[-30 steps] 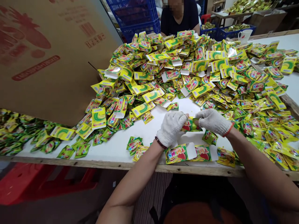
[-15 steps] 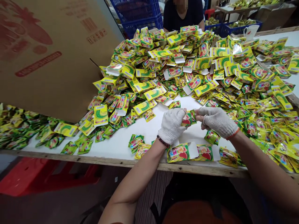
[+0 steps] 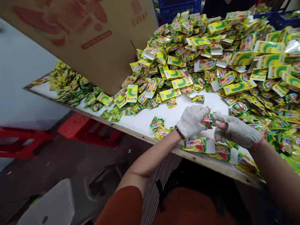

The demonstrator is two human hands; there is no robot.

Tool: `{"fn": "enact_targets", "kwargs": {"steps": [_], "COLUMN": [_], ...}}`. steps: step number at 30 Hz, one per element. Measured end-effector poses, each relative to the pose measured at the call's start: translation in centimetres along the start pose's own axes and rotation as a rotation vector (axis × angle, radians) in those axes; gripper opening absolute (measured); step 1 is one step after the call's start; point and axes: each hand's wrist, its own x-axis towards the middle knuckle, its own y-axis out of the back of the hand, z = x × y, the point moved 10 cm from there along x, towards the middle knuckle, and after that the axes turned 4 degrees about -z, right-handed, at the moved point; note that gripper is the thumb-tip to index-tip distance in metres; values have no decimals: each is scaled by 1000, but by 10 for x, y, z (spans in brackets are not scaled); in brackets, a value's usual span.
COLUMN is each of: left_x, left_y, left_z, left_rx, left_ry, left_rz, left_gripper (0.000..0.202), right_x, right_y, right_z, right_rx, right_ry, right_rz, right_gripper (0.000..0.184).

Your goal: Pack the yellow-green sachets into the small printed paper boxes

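One gloved left hand (image 3: 193,121) is clamped around a small printed box (image 3: 207,120), right of the large carton (image 3: 93,47); the gloved right hand (image 3: 237,129) curls at the box's end, its grip unclear. Two more boxes (image 3: 195,145) lie lower right of the carton on the white surface (image 3: 138,125), and a heap of packs (image 3: 203,64) rises beside it.

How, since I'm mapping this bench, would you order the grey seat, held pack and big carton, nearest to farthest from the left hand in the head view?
1. Pack: gripped in the left hand.
2. Carton: off to the left, farther back.
3. Grey seat: at the lower left.
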Motion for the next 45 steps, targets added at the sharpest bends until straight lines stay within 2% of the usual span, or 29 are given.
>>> {"fn": "enact_targets", "kwargs": {"steps": [2, 5, 9, 12, 15, 17, 21, 24, 27, 28, 30, 33, 35, 37, 39, 41, 43, 45], "left_x": [-20, -58, -99, -114, -124, -130, -142, -146, -152, -154, -156, -147, -123, -88, -52, -21, 0, 10], "left_y": [10, 21, 11, 12, 33, 40, 23, 18, 20, 24, 40, 60, 53, 35, 13, -3, -12, -16], "left_z": [-9, -21, -16, -22, -57, -84, -113, -129, -147, -154, -167, -168, -152, -126, -93, -67, -57, -65], "left_rx": [-37, -112, -139, -170, -177, -91, 103, 202, 181, 113, -86, -484, -800, -1104, -1327, -1438, -1506, -1558], "left_ry": [64, 142, 48, 5, 135, 259, 355, 446, 542, 583, 688, 746, 690, 623, 558, 499, 483, 522], "left_rz": [-53, -102, -113, -18, 99, 12, -370, -448, -434, -392, -196, 173, 296, 317, 245, 169, 178, 269], "left_gripper": [63, 69, 90, 88, 66, 55, 63, 57, 32, 23, 15, 20, 29, 37, 41, 40, 39, 41], "right_x": [-4, -11, -7, 3, 9, 10, 10, 11, 10, 10, 9, 9, 11, 12, 14, 15, 14, 10], "right_y": [5, 29, 47, 46, 35, 30, 24, 23, 25, 25, 24, 13, 3, -2, -2, 5, 19, 37], "right_z": [-3, -14, -11, -5, -8, -12, -14, -12, -12, -13, -16, -21, -21, -19, -17, -14, -11, -8], "right_rx": [12, 27, -46, -302, -573, -684, -772, -743, -688, -681, -681, -667, -624, -532, -407, -278, -203, -189], "right_ry": [8, 103, 117, 85, 132, 168, 173, 165, 173, 180, 205, 267, 297, 306, 311, 291, 246, 197], "right_rz": [43, 254, 435, 474, 438, 424, 410, 393, 397, 402, 407, 396, 381, 395, 395, 392, 420, 493], "right_gripper": [48, 46, 30, 24, 27, 29, 28, 29, 31, 30, 29, 25, 24, 29, 43, 47, 39, 30]}}
